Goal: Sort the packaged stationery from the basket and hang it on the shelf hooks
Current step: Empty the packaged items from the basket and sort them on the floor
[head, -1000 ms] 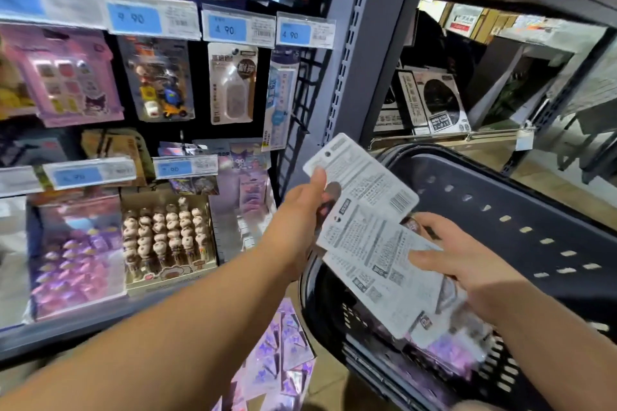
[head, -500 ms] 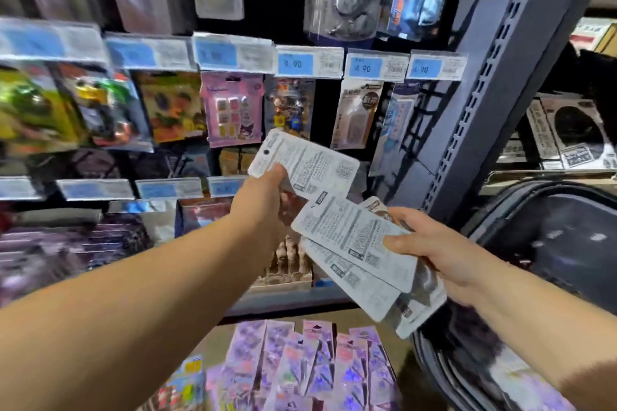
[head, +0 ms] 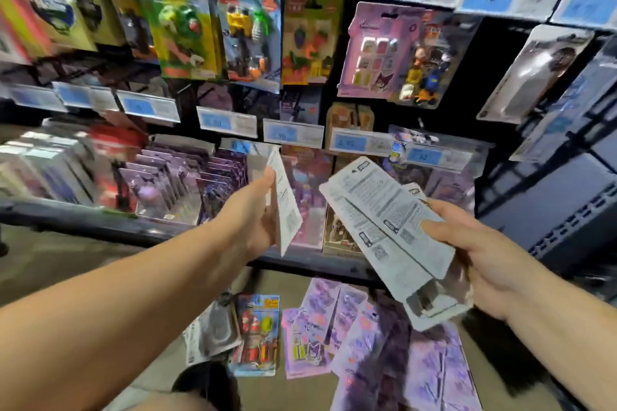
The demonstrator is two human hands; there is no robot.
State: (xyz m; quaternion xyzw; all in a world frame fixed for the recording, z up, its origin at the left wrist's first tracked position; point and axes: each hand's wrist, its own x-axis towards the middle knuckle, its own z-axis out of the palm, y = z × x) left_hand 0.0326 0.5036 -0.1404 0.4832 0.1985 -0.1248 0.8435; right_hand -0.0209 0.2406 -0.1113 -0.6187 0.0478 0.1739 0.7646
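My left hand (head: 255,210) grips one white carded pack (head: 285,207), seen nearly edge-on with its printed back toward me. My right hand (head: 474,250) holds a fanned stack of similar white packs (head: 390,233), thumb pressed on the top card. Both hands are raised in front of the shelf (head: 100,220), where packaged stationery hangs in rows under blue price tags (head: 230,122). The basket is out of view.
Purple carded packs (head: 354,327) and a colourful pack (head: 258,334) lie spread on the floor below the shelf. A pink pack (head: 374,50) and toy-like packs hang above. A grey perforated upright (head: 561,203) stands at the right.
The view has swung left and away from the basket. My left hand pulled its pack apart from the stack and turned it edge-on; both hands moved toward the lower shelf rows.
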